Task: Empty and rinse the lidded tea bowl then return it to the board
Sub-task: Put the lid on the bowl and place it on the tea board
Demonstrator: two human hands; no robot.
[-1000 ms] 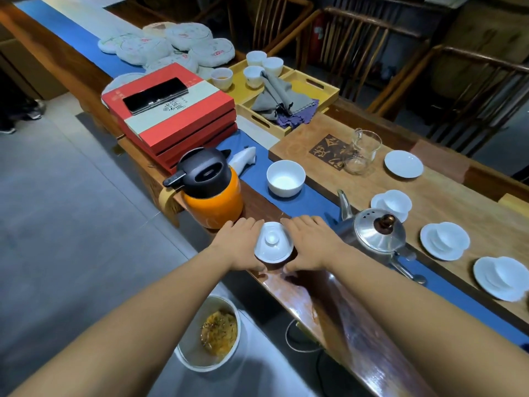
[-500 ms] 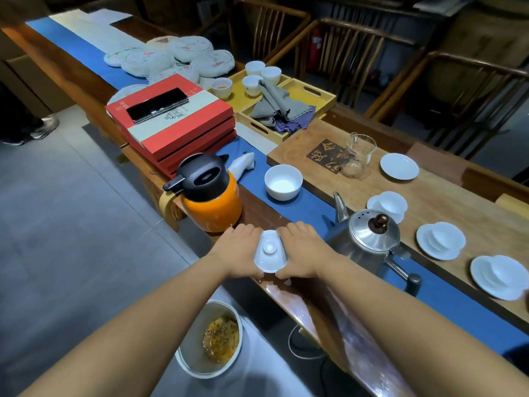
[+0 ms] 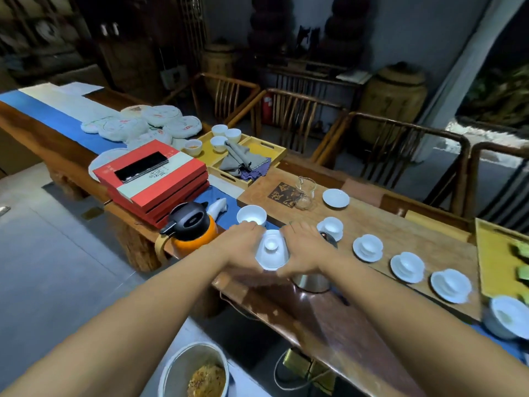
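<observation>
Both hands cup white lidded tea bowl (image 3: 271,250) at frame centre: left hand (image 3: 242,245) curled round its left side, right hand (image 3: 303,247) round its right. Lid on, knob up. Bowl held just below blue runner's white cup (image 3: 252,215), right of orange thermos (image 3: 190,230). Steel kettle (image 3: 312,279) partly hidden under right wrist. Wooden tea board (image 3: 400,233) at right with row of lidded bowls. Waste bucket (image 3: 194,371) bottom centre, wet tea leaves inside.
</observation>
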